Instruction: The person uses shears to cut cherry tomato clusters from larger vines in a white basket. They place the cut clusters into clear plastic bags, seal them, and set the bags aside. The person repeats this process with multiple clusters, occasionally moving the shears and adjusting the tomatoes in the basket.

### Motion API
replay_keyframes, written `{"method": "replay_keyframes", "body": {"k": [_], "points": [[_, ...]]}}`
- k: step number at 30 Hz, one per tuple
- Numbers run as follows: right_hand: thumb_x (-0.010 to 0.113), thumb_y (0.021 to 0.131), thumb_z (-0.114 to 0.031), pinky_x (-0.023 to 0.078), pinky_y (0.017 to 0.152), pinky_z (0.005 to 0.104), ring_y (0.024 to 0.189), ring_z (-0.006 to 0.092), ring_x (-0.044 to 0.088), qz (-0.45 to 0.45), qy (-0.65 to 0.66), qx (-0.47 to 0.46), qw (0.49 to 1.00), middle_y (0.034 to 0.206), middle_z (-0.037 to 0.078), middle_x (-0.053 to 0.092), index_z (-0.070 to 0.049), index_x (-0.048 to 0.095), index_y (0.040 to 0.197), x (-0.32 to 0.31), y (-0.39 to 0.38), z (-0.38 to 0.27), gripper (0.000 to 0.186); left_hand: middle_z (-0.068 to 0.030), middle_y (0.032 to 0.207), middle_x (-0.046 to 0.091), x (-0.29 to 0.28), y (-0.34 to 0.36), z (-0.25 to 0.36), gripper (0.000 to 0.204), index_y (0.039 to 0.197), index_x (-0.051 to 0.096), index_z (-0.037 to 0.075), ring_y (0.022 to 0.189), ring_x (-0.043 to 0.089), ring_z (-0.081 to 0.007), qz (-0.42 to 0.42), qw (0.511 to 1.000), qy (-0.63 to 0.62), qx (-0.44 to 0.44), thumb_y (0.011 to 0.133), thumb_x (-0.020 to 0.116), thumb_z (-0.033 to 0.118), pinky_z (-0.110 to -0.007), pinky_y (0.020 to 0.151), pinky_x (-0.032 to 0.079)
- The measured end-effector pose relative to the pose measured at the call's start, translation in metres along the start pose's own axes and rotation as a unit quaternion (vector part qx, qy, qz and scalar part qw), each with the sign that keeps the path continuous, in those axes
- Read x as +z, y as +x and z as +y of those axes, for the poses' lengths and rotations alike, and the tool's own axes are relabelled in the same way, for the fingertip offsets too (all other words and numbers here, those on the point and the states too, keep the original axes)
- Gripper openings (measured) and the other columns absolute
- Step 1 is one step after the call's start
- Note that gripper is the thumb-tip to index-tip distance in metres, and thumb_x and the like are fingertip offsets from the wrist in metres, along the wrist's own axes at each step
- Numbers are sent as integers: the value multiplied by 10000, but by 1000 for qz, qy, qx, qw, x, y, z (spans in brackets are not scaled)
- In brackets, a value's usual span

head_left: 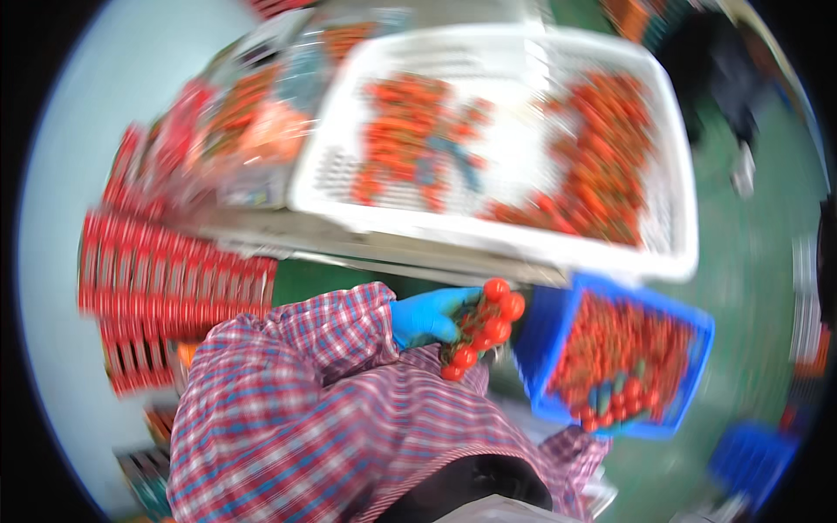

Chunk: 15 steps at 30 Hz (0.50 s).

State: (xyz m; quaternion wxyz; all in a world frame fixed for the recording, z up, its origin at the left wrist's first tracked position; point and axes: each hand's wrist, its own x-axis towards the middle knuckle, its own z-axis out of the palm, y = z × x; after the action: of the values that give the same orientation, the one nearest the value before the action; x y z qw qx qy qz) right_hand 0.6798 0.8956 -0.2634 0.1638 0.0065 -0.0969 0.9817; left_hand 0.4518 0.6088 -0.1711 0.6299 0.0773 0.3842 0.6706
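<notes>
My left hand (423, 318), in a blue glove, is closed on a truss of red cherry tomatoes (488, 329) in front of my checked sleeve. My right hand (623, 424), gloved and blurred, reaches over the near side of a blue crate (704, 353) with its fingers curled round another bunch of cherry tomatoes (629, 403). More tomatoes (619, 336) fill that crate. Ahead, a large white perforated crate (418, 213) holds tomato bunches in two groups, left (403, 131) and right (610, 157). A blurred blue-grey item (462, 161) lies among the left group.
Clear plastic bags with red and orange contents (270, 131) lie left of the white crate, on the work surface (418, 248). Stacked red crates (174, 266) stand along the left wall. Another person (724, 70) is at the far right; a second blue crate (754, 458) sits on the green floor.
</notes>
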Motion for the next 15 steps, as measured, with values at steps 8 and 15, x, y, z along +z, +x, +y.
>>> {"method": "replay_keyframes", "body": {"k": [8,15], "points": [[497,868,-502,403,448,304,487,161,460,-146,-40,86,985,851,88,480,-63,322,1350,132,97,253,676,-90,1040,561,-213,-276,113,417,1212,462,40,931,571,-227,271,761,-123,576,800,521,51,-403,826,484],[456,884,-491,374,476,301,522,149,447,-78,-119,229,963,874,87,492,-55,374,1265,214,127,434,585,-133,1200,532,-421,-366,201,405,1196,488,14,1089,519,-273,549,691,0,471,799,555,51,-417,948,419]]}}
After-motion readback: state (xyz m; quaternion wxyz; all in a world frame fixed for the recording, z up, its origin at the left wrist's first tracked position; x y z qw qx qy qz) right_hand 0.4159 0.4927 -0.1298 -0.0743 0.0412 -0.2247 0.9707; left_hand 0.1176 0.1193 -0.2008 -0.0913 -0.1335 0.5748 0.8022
